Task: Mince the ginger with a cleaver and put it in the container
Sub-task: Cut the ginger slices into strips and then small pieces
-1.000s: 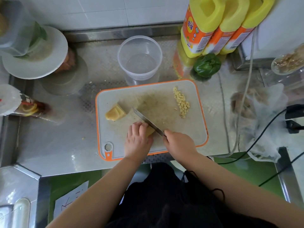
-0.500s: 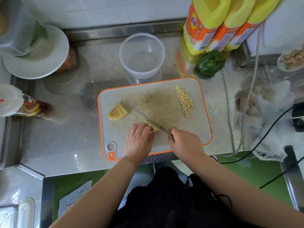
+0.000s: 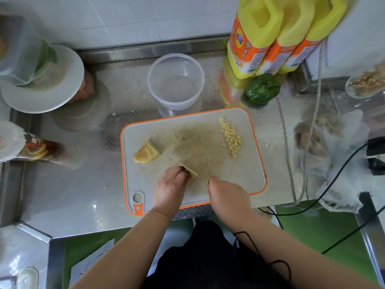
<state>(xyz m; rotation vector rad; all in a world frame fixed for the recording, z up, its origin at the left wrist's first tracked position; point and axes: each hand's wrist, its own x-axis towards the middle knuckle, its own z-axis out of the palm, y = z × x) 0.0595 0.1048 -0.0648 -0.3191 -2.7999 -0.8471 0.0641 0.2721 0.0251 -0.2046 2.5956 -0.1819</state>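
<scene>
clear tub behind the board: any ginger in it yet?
Empty. The clear container shows only its bare bottom; the diced ginger sits on the cutting board.

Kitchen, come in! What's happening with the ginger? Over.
Left hand holds ginger. Right hand grips cleaver, cutting. Container empty. Nothing blocking.

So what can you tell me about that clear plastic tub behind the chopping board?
The clear plastic tub is a round, see-through container with a thicker rim and no lid on it. It stands upright on the steel counter, just beyond the far edge of the orange-rimmed cutting board. It looks empty: no ginger is inside yet. Neither hand touches it. Whether it touches the board's edge I cannot tell.
</scene>
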